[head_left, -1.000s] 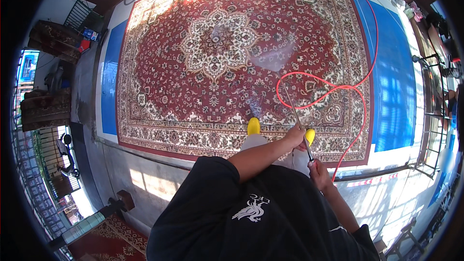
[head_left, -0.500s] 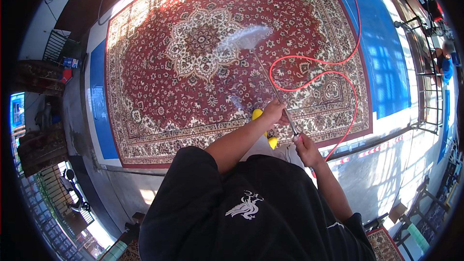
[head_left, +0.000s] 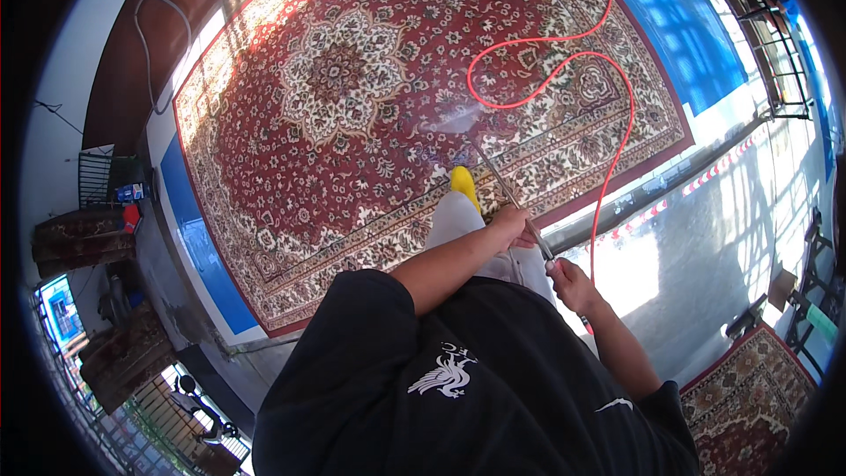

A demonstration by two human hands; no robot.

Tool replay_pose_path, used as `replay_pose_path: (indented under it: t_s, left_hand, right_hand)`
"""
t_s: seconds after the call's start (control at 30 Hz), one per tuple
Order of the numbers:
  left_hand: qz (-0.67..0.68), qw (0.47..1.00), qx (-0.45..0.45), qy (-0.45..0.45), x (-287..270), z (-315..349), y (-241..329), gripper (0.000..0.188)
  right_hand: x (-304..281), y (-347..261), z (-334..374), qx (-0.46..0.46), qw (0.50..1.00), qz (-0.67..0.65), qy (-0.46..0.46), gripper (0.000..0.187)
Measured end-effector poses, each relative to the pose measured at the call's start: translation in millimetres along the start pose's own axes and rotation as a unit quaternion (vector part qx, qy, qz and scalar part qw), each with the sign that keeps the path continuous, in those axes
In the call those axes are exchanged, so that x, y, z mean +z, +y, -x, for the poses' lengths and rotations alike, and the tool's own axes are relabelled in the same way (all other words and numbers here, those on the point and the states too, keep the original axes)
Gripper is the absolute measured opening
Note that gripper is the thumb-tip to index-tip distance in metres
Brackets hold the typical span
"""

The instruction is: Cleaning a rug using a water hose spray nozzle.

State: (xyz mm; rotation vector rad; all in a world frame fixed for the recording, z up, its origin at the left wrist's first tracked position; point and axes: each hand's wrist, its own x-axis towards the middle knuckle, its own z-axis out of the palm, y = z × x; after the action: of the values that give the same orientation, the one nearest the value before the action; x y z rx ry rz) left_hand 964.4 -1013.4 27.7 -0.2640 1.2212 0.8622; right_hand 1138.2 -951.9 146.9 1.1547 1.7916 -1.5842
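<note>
Metal wand angled up-left over the red carpet

Metal spray wand (head_left: 504, 189) is held by both hands, grips closed around it. Left hand (head_left: 511, 227) wraps the shaft further forward; right hand (head_left: 568, 280) clamps the rear end, where the red hose (head_left: 617, 150) joins. Long axis runs from the right hand at lower right, up and left to the nozzle tip, so the tip lies ahead and left of both grips. Left hand is the nearer one to the tip. Pale spray fan (head_left: 451, 119) leaves the tip and lands on the red patterned carpet (head_left: 352, 123), well ahead of the hands. Hose loops out over the carpet's right part, curls back and drops past the carpet edge to the right hand. Yellow boot (head_left: 463, 185) stands on the carpet border just left of the wand shaft. Blue sheet (head_left: 198, 247) borders the carpet's left side; wet grey floor (head_left: 705, 238) lies to the right.
</note>
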Motion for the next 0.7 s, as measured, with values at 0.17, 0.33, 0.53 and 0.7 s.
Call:
replay_pose_path:
  t_s: [0.17, 0.33, 0.53, 0.7]
  left_hand:
    - [-0.025, 0.986, -0.137, -0.096, 3.7, 11.4, -43.2, 0.030]
    - [-0.009, 0.992, -0.110, -0.063, -34.5, 37.8, -35.7, 0.032]
    - [-0.004, 1.000, 0.013, -0.019, -115.8, 71.1, 17.8, 0.031]
    - [-0.023, 0.988, 0.148, 0.035, -186.3, 116.6, 52.2, 0.023]
  right_hand:
    - [20.6, 11.7, 39.2, 0.093, 0.995, -0.001, -0.024, 0.060]
    - [46.9, -21.1, 31.3, 0.095, 0.995, 0.014, -0.039, 0.061]
    - [100.1, -91.6, -11.8, 0.007, 0.999, -0.030, 0.013, 0.054]
    - [174.8, -130.5, -47.1, -0.105, 0.992, 0.001, 0.062, 0.052]
